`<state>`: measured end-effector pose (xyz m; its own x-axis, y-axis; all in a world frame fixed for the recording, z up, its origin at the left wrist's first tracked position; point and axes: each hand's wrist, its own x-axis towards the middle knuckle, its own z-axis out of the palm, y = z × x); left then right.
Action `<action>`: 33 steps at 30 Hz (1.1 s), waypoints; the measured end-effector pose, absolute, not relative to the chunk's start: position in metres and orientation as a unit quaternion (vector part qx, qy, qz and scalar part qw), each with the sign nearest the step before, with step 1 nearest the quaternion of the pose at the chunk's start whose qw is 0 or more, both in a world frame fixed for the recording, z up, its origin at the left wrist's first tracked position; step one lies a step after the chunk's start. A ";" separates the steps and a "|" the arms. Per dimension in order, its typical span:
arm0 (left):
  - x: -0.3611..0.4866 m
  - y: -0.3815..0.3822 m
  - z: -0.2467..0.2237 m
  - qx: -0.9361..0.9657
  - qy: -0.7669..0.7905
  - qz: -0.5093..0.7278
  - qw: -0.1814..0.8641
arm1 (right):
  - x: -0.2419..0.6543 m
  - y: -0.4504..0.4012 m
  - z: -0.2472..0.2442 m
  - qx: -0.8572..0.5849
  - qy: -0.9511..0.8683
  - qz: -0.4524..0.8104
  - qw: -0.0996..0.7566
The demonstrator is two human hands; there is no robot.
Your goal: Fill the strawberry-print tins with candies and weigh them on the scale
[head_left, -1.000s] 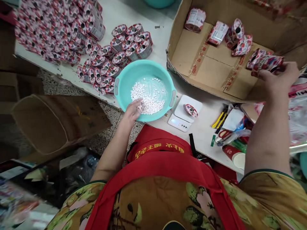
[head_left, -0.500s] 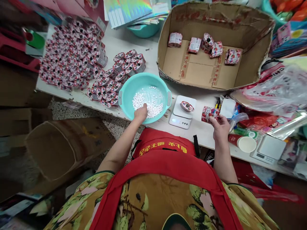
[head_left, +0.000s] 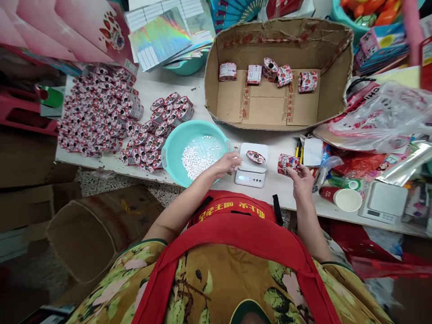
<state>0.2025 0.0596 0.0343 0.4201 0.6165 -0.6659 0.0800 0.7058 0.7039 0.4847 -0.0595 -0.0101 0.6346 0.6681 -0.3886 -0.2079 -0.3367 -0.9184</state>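
My left hand is over the gap between the teal basin and a small white scale. Its fingers are pinched together, with small white tablets showing at the tips. More white tablets lie in the basin's bottom. On the scale's plate stands an open-topped red and white printed packet, its mouth facing up. To the right of the scale, my right hand grips another printed packet by its lower right side, just above the table.
Many open packets stand packed together on the left, with a smaller group beside the basin. Behind, a cardboard box holds several packets. To the right are a paper cup, a second scale and plastic bags.
My left hand has come out of the basin and moved right toward the scale. My right hand still holds its packet in nearly the same place. The camera view has shifted slightly.
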 end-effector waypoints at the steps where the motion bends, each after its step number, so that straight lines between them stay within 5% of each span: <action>1: 0.221 0.064 0.032 0.399 0.515 0.146 0.744 | 0.484 -0.060 -0.011 -0.715 -0.162 0.397 0.552; 6: 0.279 0.082 0.008 0.643 0.512 0.079 0.564 | 0.486 -0.073 -0.017 -0.715 -0.156 0.409 0.545; 19: 0.283 0.083 -0.006 0.801 0.472 -0.059 0.364 | 0.484 -0.080 -0.025 -0.712 -0.103 0.407 0.563; 24: 0.281 0.085 -0.011 0.764 0.474 0.026 0.437 | 0.483 -0.080 -0.028 -0.724 -0.116 0.402 0.548; 29: 0.271 0.091 -0.001 0.486 0.561 0.173 0.647 | 0.483 -0.082 -0.030 -0.728 -0.130 0.398 0.542; 33: 0.250 0.094 0.016 0.330 0.591 0.227 0.700 | 0.482 -0.083 -0.032 -0.723 -0.128 0.399 0.549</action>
<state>0.2502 0.0942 0.0163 0.1976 0.7074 -0.6786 0.0731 0.6797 0.7299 0.4817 -0.0831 -0.0320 0.6491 0.6229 -0.4367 -0.2535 -0.3641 -0.8962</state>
